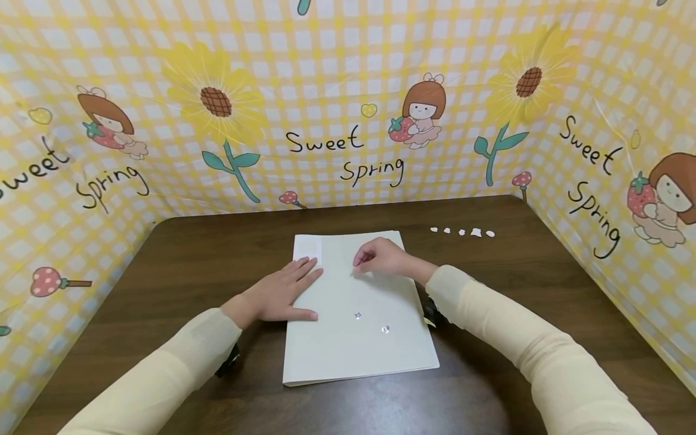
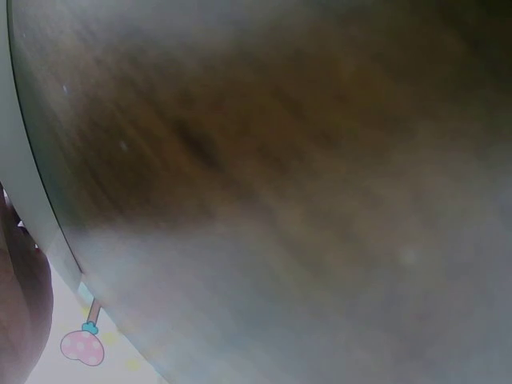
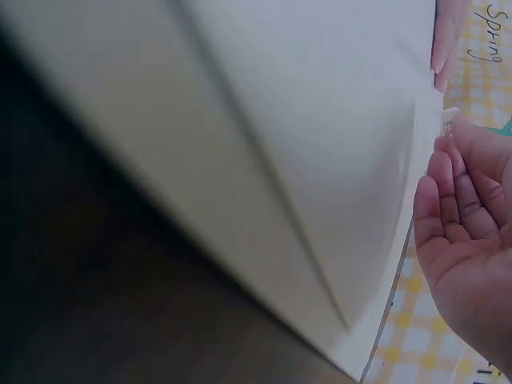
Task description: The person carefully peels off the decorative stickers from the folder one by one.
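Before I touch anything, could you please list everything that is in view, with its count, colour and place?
Wooden-looking table: one, dark brown, under everything.
Printed checked cloth: yellow and white, behind and beside the table.
Flat rectangular folder-like sheet: one, white, mid-table.
Rectangular patch: one, pale, sheet's far left corner.
Small sticker-like pieces: two, whitish and purplish, sheet's near half.
Small irregular scraps: five, white, in a row, table's far right.
Tiny piece: one, whitish, pinched by the right hand.
Wrist devices: two, black, partly hidden at the sleeves.
Long sleeves: two, cream, on both arms.
Left hand: one, bare, resting on the sheet's left edge.
Right hand: one, bare, over the sheet's far half.
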Demonstrator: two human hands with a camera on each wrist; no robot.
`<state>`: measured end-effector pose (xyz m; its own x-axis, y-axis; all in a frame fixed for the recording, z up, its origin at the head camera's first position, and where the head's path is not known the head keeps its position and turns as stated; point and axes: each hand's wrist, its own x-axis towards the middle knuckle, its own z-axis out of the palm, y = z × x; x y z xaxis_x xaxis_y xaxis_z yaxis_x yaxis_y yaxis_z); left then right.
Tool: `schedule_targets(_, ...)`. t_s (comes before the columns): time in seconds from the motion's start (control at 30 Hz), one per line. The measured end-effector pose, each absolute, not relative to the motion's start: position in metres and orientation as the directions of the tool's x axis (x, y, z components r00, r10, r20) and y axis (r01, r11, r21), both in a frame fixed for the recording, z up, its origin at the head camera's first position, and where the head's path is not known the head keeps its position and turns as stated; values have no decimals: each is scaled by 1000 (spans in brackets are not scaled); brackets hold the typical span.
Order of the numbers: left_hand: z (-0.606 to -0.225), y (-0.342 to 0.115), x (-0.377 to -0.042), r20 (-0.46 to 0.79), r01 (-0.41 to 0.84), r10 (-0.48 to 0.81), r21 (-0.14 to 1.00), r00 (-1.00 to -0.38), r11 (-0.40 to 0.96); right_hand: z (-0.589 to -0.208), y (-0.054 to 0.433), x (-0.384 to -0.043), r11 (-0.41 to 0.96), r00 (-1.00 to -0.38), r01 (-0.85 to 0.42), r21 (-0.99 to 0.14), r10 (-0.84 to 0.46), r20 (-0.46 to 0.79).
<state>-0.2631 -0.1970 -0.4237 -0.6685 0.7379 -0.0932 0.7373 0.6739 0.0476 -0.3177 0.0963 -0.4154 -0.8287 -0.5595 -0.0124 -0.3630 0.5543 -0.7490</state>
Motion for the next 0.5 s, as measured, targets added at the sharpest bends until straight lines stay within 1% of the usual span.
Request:
schedule_targets(0.33, -424, -197, -264, -78, 748, 750, 58, -657, 662, -417, 121, -320, 483, -867, -282, -829, -498, 5)
schedule_targets(0.5, -423, -197, -264, -79, 748, 750, 64, -656, 661, -418, 134, -323, 489, -892, -246, -837, -451, -1)
